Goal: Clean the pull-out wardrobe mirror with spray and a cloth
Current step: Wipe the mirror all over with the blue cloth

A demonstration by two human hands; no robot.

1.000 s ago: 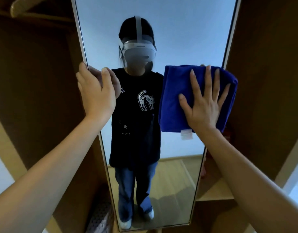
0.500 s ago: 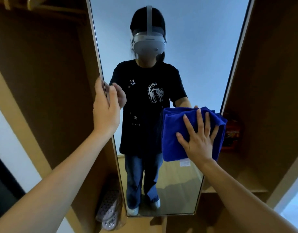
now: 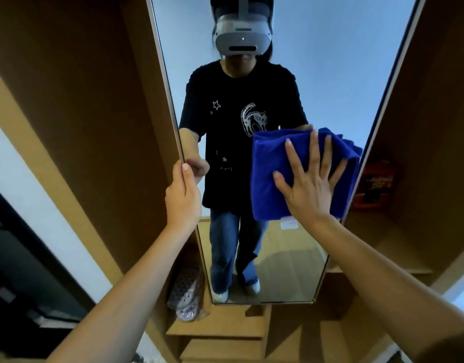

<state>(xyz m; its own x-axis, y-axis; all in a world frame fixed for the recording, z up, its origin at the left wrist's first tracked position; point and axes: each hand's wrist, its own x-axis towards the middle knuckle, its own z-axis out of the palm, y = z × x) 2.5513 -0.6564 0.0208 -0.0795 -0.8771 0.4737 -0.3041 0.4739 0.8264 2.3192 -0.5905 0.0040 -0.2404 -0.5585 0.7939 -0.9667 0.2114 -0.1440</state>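
Head view: left hand [image 3: 183, 199] grips left edge of tall framed wardrobe mirror [image 3: 330, 74]; right hand [image 3: 308, 188], fingers spread flat, presses folded blue microfibre cloth [image 3: 272, 163] against glass, right side.

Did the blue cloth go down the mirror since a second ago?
Yes. The cloth has slid down the mirror: it was level with the reflected chest, now it is level with the reflected waist. The right hand presses it flat.
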